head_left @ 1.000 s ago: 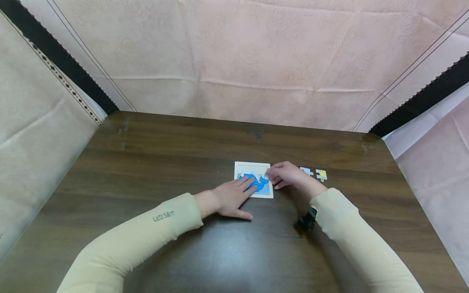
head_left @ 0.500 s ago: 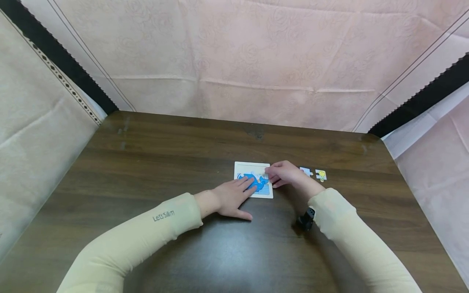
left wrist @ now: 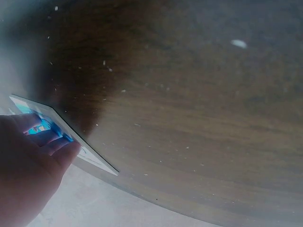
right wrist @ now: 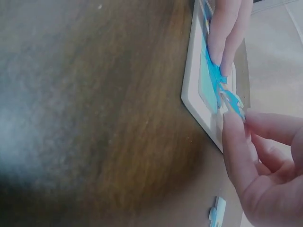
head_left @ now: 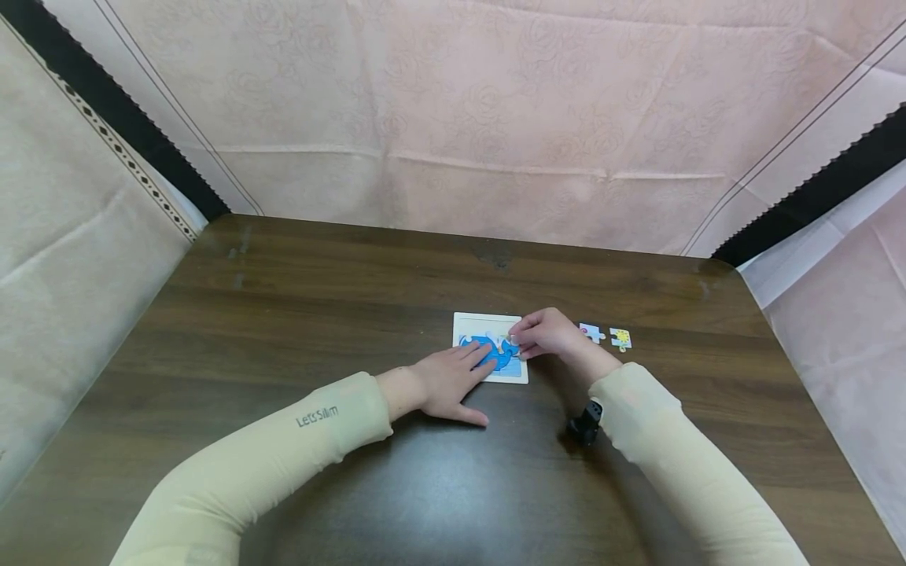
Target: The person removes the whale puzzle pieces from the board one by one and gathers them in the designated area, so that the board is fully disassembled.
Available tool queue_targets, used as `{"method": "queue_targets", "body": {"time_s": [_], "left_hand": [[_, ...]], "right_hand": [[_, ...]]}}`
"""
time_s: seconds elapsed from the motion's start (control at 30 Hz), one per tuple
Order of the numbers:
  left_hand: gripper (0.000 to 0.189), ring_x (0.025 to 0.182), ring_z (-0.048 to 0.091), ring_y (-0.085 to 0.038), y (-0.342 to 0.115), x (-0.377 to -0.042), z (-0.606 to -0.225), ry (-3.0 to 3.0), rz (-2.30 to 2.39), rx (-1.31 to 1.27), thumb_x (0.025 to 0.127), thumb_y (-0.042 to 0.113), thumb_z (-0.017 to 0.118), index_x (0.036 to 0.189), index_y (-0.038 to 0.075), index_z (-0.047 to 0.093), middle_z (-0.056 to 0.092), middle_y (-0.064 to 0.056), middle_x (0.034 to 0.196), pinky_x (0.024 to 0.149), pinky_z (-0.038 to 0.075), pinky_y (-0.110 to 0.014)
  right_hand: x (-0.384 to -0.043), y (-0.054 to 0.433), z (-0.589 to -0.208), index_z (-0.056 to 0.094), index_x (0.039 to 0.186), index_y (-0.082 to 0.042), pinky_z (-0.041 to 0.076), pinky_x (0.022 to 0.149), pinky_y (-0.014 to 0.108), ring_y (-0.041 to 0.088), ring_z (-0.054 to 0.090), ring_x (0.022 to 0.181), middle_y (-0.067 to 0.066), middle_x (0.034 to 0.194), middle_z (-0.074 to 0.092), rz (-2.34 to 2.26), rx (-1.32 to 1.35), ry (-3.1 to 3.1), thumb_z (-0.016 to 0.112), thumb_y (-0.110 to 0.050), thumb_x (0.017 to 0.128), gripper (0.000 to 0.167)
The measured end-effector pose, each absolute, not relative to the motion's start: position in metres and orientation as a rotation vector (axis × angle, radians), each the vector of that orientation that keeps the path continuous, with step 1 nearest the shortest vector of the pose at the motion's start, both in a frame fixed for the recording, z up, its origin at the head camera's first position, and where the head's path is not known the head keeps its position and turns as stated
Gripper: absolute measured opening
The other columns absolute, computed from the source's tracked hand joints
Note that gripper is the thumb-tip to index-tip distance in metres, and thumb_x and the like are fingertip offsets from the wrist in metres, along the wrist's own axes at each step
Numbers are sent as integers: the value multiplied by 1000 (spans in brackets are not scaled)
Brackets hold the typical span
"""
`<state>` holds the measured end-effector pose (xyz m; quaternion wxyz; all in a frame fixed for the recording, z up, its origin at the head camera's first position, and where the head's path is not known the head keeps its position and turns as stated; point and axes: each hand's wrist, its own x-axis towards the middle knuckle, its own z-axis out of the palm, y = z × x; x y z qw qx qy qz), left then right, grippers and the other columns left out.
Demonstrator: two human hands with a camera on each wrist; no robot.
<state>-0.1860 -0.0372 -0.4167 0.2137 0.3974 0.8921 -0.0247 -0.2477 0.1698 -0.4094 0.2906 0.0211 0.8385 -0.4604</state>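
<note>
A small white-framed puzzle board [head_left: 473,319] with a blue whale picture lies on the table. My left hand [head_left: 451,380] rests on its left part with fingers spread and straight, covering some of the whale. In the left wrist view those fingers [left wrist: 46,138] lie across the picture. My right hand [head_left: 552,333] is at the board's right side. Between its thumb and index finger it pinches a blue puzzle piece [right wrist: 234,101], tilted over the picture in the right wrist view, its lower edge right at the blue part.
Two loose puzzle pieces lie right of my right hand: a pale one [head_left: 591,333], partly behind the wrist, and one with a yellow figure [head_left: 620,339]. The dark wooden table [head_left: 340,275] ends at a pale cloth backdrop [head_left: 460,118].
My right hand has shifted slightly left, further over the board's right edge, with the puzzle piece in its fingers. The left hand and the board stay in place.
</note>
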Motion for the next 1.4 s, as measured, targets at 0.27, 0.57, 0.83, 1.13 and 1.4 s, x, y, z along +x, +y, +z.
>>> {"method": "queue_targets", "body": {"time_s": [0.27,0.57,0.83,1.13,1.4], "left_hand": [[89,147,6,-23,-37,-187,-417,2475,-65,1108,85,70,40,151,16,16,7,-6,159,119,14,-36],[89,147,7,-22,-36,-187,-417,2483,-76,1115,85,70,40,151,16,17,7,-7,159,119,15,-35],[88,147,8,-22,-38,-185,-416,2486,-79,1111,86,70,40,151,16,17,7,-6,159,119,15,-36],[87,147,7,-22,-38,-184,-415,2483,-85,1117,86,69,40,151,15,15,6,-6,159,119,15,-35],[87,147,7,-22,-39,-184,-415,2480,-72,1114,86,69,41,151,16,16,5,-6,159,119,15,-36]], "right_hand": [[-248,179,-406,61,117,6,56,78,31,10,65,67,11,94,67,-1308,124,2206,60,-9,90,30],[-245,202,-403,56,123,7,55,81,31,11,65,73,12,100,64,-1347,121,2163,56,-9,93,34],[-239,226,-399,48,127,13,56,74,24,9,61,73,4,88,60,-1447,149,2085,56,-6,92,40],[-236,261,-395,59,115,7,56,75,25,9,62,75,-3,85,63,-1513,128,2041,58,-5,91,27],[-229,293,-394,70,99,-8,56,75,25,8,62,76,-4,85,64,-1528,146,2018,58,-5,91,15]]}}
